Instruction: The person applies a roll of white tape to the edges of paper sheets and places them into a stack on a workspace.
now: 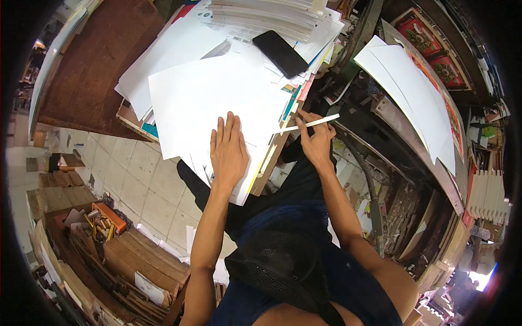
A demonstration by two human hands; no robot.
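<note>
**Loose paper held flat, thin strip gripped at the edge**

A stack of white sheets point(217, 98) is seen lying on the counter point(92, 70), its near edge overhanging toward the person's lap. The left hand point(228, 152) is laid flat on the top sheet, fingers straight and together, palm down, grasping nothing. The right hand point(318, 142) is closed around a slim white strip point(310, 125), pinched near its middle, with its left tip at the right edge of the stack.

The sheets are judged light, limp and slippery against each other; pressure from above is likely needed to stop sliding, and edges are the place to lift. The strip looks stiff, light and narrow, best held mid-length. A black phone point(280, 53) rests higher on the pile, near a thicker stack of paper point(266, 16)
</note>
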